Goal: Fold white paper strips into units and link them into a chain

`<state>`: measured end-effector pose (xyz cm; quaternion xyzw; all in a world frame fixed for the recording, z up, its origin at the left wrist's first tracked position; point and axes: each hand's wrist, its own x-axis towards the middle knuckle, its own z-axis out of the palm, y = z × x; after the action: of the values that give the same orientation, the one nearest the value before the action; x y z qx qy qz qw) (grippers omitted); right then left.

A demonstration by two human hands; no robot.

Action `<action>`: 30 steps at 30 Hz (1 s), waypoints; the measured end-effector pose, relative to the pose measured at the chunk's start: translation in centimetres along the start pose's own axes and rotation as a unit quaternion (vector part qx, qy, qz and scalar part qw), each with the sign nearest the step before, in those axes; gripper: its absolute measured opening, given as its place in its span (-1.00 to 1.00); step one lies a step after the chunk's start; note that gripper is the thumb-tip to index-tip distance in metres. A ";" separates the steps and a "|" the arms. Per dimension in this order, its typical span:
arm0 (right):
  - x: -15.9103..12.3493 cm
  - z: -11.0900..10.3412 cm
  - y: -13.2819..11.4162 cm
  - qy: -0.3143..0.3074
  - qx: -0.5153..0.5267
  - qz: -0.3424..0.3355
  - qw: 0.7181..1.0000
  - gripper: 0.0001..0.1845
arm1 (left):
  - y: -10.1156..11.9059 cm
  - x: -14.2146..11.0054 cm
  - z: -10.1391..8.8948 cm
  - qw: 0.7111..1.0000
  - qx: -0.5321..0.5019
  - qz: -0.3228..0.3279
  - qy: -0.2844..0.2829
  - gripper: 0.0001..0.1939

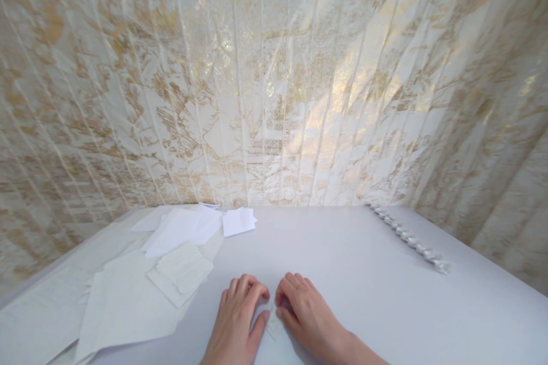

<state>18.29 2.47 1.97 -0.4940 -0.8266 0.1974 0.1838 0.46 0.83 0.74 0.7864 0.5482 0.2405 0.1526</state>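
Observation:
My left hand (240,311) is low in the middle of the view, its fingers curled and its thumb below the index finger with a small gap between the tips. Facing it closely, my right hand (305,309) has bent fingers with thumb and index finger almost together. Between and under them is a whitish piece of paper (273,329) with faint marks. Both hands hold it at its sides. Its outline hardly stands out from the white table, and my fingers hide part of it.
On the left, white paper sheets (132,302) overlap in loose piles, with smaller pieces (184,271) on top. A small stack of white paper (238,222) lies at the back edge. A silvery zigzag strip (411,239) lies on the white table (342,251) at right. Behind hangs a gold-patterned curtain (274,97).

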 end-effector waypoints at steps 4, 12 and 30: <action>-0.1 -0.3 0.7 0.000 0.075 -0.018 0.997 -0.71 | 0.2 0.1 -0.3 1.000 -0.006 0.001 -0.012 -0.66; -0.1 -1.1 1.8 -0.042 0.150 0.004 0.988 -0.60 | 0.0 -0.2 -0.1 0.999 -0.024 0.041 0.006 -0.74; -0.4 -0.7 0.7 -0.010 0.127 -0.011 0.992 -0.70 | -0.3 -0.7 -0.3 0.992 -0.097 0.072 -0.023 -0.89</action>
<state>19.37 2.56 2.13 -0.4556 -0.8018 0.3041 0.2389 -0.17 0.27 0.68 0.8103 0.4608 0.2846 0.2235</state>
